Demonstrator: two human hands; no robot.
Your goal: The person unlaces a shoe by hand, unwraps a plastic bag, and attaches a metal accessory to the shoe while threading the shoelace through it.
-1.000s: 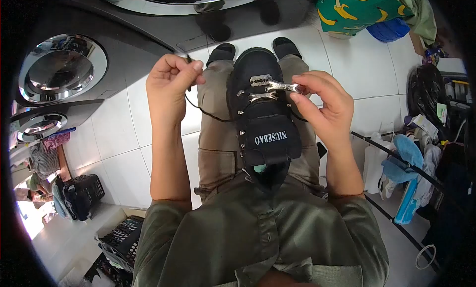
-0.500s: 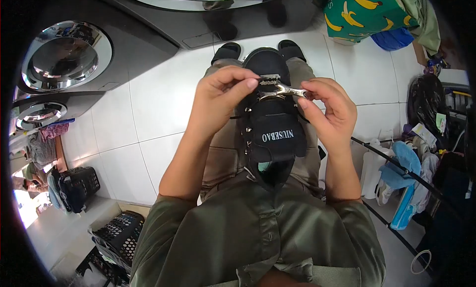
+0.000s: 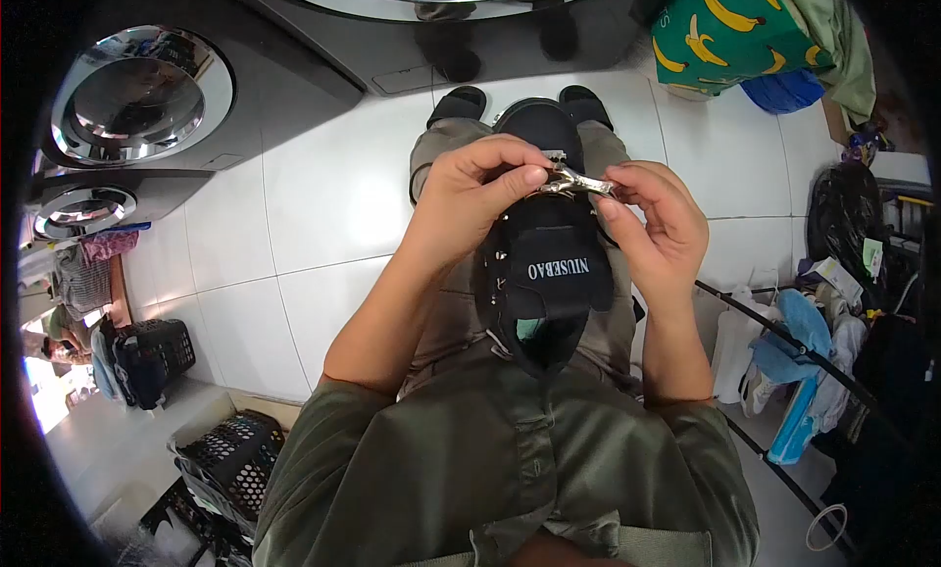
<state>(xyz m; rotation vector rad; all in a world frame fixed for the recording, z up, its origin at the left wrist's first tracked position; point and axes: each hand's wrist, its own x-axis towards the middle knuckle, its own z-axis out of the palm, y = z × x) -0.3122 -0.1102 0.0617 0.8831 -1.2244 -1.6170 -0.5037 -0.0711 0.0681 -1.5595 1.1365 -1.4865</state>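
A black shoe [image 3: 551,236] marked NIUSEBAO rests on my lap between my legs, its toe pointing away from me. My right hand [image 3: 659,214] pinches one end of a shiny silver metal piece [image 3: 578,184] over the upper part of the shoe. At the other end of that piece, the thumb and forefinger of my left hand [image 3: 487,187] are pressed together; the dark lace between them is mostly hidden. Behind my left fingertips another small silver piece [image 3: 555,156] shows near the toe. Small metal eyelets line the shoe's left side.
Dark washing machines [image 3: 294,57] stand ahead and to the left. A green banana-print bag [image 3: 725,38] is at the upper right. Black rack bars [image 3: 784,332] with cloths are at the right. A black perforated basket [image 3: 230,464] sits at the lower left.
My left hand has moved right, from beside the shoe to the silver piece, bringing the lace end along. My right hand keeps its pinch. The view has shifted slightly.
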